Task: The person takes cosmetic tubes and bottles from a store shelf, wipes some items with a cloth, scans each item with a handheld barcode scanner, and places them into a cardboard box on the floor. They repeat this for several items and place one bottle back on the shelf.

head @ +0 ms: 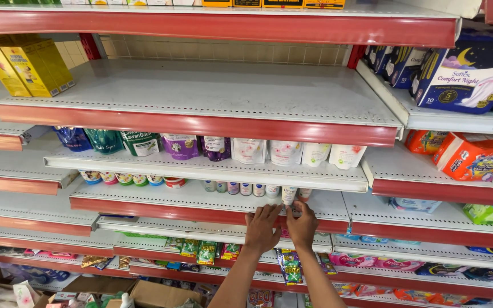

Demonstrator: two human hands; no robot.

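left hand (pixel 261 229) and right hand (pixel 302 226) rest fingers narrow on the red shelf lip (pixel 201 214), holding nothing that i can tell. white squeeze tube (pixel 289 195) stands cap-down just above both sets of fingertips, a smaller tube (pixel 304 194) just right of it. risk, as judged: a fingertip nudge tips the narrow, smooth plastic tube on the perforated metal shelf, toppling the row of small jars (pixel 241 188) left of the fingers.

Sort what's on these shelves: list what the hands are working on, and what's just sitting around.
In hand:
left hand
right hand
white tube
red shelf edge

Lying about:
yellow boxes
refill pouches
orange packs
cardboard box
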